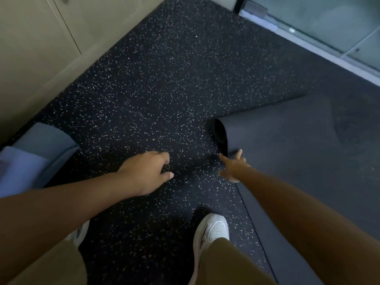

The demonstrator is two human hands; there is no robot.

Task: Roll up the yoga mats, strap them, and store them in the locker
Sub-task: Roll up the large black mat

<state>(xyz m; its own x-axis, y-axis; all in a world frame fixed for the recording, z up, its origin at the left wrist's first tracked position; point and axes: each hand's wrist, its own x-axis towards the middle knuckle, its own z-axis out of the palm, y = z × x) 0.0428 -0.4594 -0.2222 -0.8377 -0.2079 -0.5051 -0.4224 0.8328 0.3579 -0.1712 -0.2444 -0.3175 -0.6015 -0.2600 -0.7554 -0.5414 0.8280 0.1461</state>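
A dark grey yoga mat (304, 149) lies spread on the speckled black floor (164, 89) at the right, its near-left end curled up into a loose roll (221, 136). My right hand (234, 166) reaches toward that curl with fingers spread, fingertips at the edge of the roll, gripping nothing. My left hand (147, 171) hovers over the bare floor to the left of the roll, fingers loosely curled and empty. Beige locker doors (41, 38) stand along the upper left.
A blue-grey folded mat or cushion (35, 159) lies at the left edge beside the lockers. A glass wall with a pale sill (329, 33) runs along the upper right. My white shoes (211, 231) stand on the floor near the mat's left edge.
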